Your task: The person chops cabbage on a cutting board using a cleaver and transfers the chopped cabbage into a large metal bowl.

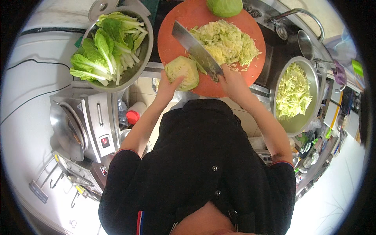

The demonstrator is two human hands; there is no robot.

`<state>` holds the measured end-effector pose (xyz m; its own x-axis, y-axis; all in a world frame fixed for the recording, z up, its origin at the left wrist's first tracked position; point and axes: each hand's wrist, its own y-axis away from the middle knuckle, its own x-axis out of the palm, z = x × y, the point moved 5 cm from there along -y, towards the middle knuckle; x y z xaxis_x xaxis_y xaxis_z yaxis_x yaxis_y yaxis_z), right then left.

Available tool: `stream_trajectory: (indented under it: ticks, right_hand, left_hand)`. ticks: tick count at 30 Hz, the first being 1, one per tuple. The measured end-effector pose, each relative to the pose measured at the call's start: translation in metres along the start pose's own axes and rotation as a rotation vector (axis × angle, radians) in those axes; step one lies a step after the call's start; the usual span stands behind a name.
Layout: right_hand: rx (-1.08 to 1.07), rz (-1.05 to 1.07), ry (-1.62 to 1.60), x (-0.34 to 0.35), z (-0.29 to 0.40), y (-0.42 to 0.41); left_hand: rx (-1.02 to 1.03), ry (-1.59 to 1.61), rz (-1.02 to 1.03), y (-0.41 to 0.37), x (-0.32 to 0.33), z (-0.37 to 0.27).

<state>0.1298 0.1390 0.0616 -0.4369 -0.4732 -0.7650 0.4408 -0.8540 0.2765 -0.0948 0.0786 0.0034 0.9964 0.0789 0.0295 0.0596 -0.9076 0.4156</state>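
My left hand [169, 87] holds a cut cabbage piece [182, 72] at the near left edge of a round orange cutting board [169, 35], its pale cut face showing. My right hand [233, 83] grips a cleaver [197, 48], whose broad blade points to the far left over the board; its handle is hidden in my fist. A loose pale green leaf piece lies between the blade and the cabbage in my left hand. Right of the blade is a heap of shredded cabbage [232, 41]. Another cabbage [225, 6] rests at the board's far edge.
At the left, a metal bowl [149, 44] holds leafy greens [102, 50]. To the right, a metal bowl [296, 126] contains shredded cabbage [293, 94]. A metal faucet [305, 11] and a metal cup [306, 44] are at the far right. A wok [66, 129] sits on equipment at the left.
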Motion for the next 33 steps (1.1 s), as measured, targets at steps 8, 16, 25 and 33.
stream_trajectory:
  ticks: [8,16,25,33]
  right_hand:
    - [-0.003,0.081,0.147,0.028,0.012,0.023]
    - [0.021,0.079,0.07,0.009,0.021,0.019]
    - [-0.019,0.046,0.091,0.044,0.017,-0.016]
    - [-0.038,0.07,0.002,-0.005,0.025,0.031]
  left_hand:
    - [-0.008,-0.144,-0.028,-0.007,-0.005,0.017]
    - [-0.092,-0.135,-0.002,-0.008,-0.014,0.018]
    - [-0.091,-0.079,-0.086,-0.007,-0.013,0.014]
    - [-0.02,-0.097,-0.232,0.001,-0.017,0.025]
